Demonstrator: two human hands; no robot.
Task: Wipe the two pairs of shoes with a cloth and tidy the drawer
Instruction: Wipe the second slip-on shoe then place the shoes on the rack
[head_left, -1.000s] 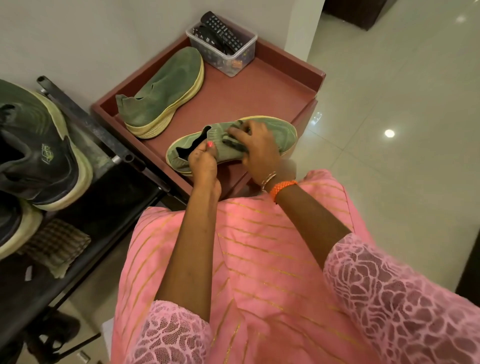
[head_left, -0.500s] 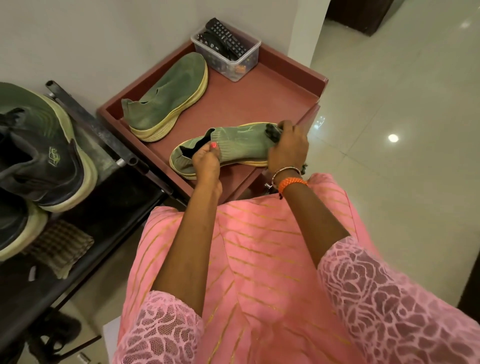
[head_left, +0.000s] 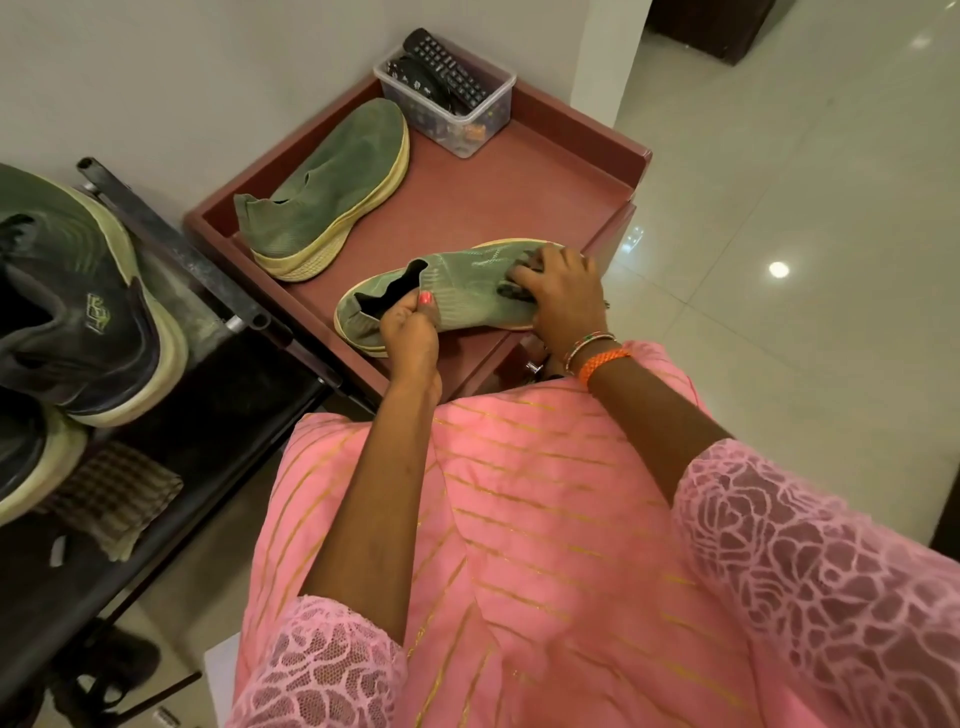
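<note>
Your left grip (head_left: 408, 332) pinches the collar of the near green knit shoe (head_left: 457, 296), thumb on top. Your right grip (head_left: 558, 299) presses a dark cloth (head_left: 514, 291) (mostly hidden under the fingers) against the shoe's toe, fingers curled over it. That shoe lies on the front edge of the maroon desk (head_left: 519, 192). Its mate (head_left: 332, 192) stands at 10 o'clock from it, near the wall. A clear box of remotes (head_left: 447, 93) sits at 12. At 9, dark sneakers (head_left: 78, 306) rest on a black rack (head_left: 218, 291) beside a checked cloth (head_left: 111, 499).
</note>
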